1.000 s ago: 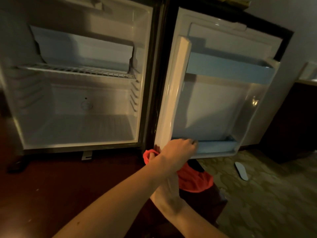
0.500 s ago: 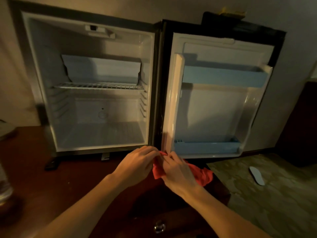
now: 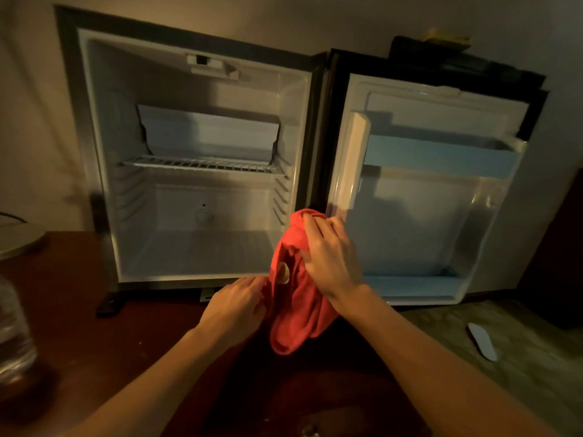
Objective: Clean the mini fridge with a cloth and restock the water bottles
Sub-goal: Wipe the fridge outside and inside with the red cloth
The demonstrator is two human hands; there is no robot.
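Observation:
The mini fridge (image 3: 94,152) stands open on a dark wooden surface, its white inside bare except for a wire shelf (image 3: 202,164). Its door (image 3: 419,216) swings out to the right, with a blue upper rack and a blue lower rack. A red cloth (image 3: 299,313) hangs in front of the hinge area. My right hand (image 3: 331,260) grips the cloth's upper part, lifted to about the height of the fridge floor. My left hand (image 3: 235,305) pinches the cloth's lower left edge. A clear water bottle (image 3: 12,335) stands at the far left edge, partly cut off.
The wooden top (image 3: 79,342) runs under the fridge and toward me. A round grey object (image 3: 19,238) lies at the far left. Patterned floor (image 3: 520,357) with a white slipper (image 3: 482,340) lies to the right. A dark cabinet stands at the far right.
The view pulled back from the fridge. Both hands came together on the red cloth low down, then my right hand lifted its top upward, stretching it between the hands.

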